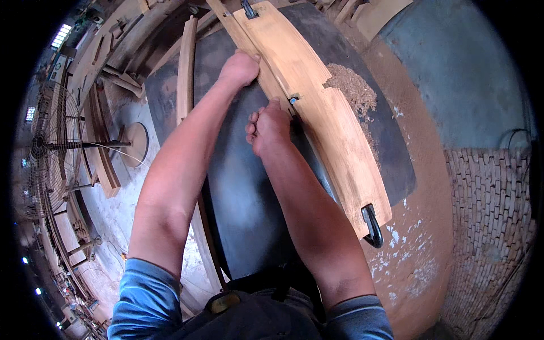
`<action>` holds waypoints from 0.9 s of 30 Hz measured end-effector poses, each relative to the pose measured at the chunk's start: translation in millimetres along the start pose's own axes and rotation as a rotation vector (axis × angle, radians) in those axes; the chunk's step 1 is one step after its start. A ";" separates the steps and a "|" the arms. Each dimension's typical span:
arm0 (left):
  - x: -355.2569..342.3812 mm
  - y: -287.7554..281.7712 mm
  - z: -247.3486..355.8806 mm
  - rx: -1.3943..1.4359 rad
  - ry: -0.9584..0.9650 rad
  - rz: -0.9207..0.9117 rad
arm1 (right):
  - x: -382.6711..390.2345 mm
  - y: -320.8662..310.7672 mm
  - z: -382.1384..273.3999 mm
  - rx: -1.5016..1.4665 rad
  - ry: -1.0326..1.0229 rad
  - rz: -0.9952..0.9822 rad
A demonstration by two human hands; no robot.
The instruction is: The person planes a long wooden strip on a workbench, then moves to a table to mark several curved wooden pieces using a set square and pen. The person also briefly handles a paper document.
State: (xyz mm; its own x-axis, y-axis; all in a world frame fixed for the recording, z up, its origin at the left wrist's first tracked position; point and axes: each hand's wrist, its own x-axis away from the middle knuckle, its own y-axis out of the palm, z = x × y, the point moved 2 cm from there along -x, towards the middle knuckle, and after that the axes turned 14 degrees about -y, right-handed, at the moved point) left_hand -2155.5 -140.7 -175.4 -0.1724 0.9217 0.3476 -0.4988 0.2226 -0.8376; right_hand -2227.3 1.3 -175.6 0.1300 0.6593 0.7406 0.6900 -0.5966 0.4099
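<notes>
A long light-wood board (317, 96) with a curved outer edge lies across the dark machine table (243, 187). A black handle (372, 225) stands on its near end, another black handle (249, 8) on its far end. Along the board's left edge runs a narrow wooden strip (238, 34). My left hand (241, 68) is closed on this strip from its left side. Closer to me, my right hand (269, 126) has its fingers curled and its thumb at the strip's near end. Beside that thumb is a small black and blue fitting (293, 100) on the board's edge.
Sawdust (352, 88) is heaped against the board's right side. A long wooden piece (186, 68) lies at the table's left. Further left stand a caged fan (48, 144) and stacked timber (102, 147). A brick surface (487, 221) lies at the right.
</notes>
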 end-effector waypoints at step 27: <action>332.4 -12.3 -124.5 0.662 0.075 -0.409 | 211.7 -143.3 73.8 0.391 -0.171 -0.531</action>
State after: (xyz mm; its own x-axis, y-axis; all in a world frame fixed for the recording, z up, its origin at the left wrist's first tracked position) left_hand -2100.9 202.5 -102.0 0.1799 0.8316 0.5254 -0.9174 0.3346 -0.2156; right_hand -2246.2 260.2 -116.8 -0.2089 0.8993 0.3842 0.8938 0.0161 0.4482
